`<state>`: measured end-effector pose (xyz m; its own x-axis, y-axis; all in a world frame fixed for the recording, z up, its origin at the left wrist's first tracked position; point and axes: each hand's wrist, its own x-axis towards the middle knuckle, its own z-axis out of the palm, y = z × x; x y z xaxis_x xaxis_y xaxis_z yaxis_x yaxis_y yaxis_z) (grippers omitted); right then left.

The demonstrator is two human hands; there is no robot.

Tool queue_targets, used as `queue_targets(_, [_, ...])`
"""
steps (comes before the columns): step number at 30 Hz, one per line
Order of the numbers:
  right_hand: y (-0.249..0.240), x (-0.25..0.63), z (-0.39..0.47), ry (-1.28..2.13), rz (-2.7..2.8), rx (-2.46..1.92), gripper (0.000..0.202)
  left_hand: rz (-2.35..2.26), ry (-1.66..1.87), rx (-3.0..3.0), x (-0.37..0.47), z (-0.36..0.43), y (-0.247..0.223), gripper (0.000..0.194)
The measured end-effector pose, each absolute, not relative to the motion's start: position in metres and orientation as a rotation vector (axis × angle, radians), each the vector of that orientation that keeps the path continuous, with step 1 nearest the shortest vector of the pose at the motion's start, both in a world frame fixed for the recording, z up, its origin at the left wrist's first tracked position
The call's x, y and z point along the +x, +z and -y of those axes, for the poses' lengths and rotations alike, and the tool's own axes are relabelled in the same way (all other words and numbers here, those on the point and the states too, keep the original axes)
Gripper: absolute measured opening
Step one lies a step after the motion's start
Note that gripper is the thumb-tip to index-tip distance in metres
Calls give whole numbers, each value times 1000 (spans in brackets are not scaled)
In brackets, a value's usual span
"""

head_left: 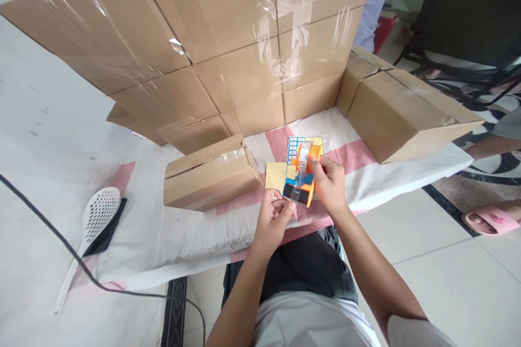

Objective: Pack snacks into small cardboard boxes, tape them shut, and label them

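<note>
An orange tape dispenser [312, 160] with a clear roll is in my right hand [330, 181], which is closed around its side. Its black-edged end points down toward my left hand [274, 219]. The fingers of my left hand are curled, with thumb and fingertips pinched close to that end; whatever lies between them is too small to make out. Beneath the dispenser lies a colourful printed sheet [292, 146] with blue-edged labels. A plain yellow paper [275, 175] sits just left of it on the cloth.
Taped cardboard boxes form a tall wall [240, 76] behind. One box [211, 176] lies left, another [407, 108] right. A white slotted spoon [101, 209] rests on a black object, near a dark cable [65, 241]. Another person's foot in a pink slipper [491, 220] is at right.
</note>
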<state>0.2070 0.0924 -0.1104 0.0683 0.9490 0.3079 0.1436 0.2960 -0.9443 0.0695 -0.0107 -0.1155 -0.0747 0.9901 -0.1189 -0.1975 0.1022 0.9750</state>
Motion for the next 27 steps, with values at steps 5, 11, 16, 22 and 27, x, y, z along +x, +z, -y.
queue_targets(5, [-118, 200, -89, 1069, 1161, -1186, 49, -1136, 1431, 978, 72, 7, -127, 48])
queue_targets(11, [-117, 196, -83, 1148, 992, -1244, 45, -1146, 1497, 993, 71, -5, -135, 44])
queue_targets(16, [-75, 200, -82, 1139, 794, -1076, 39, -1163, 1488, 1011, 67, -7, -141, 40])
queue_targets(22, [-57, 202, -145, 612, 1064, -1047, 46, -1114, 1575, 1059, 52, 4, -127, 39])
queue_targets(27, [-89, 183, -203, 343, 1269, -1235, 47, -1138, 1618, 1007, 46, 5, -127, 41])
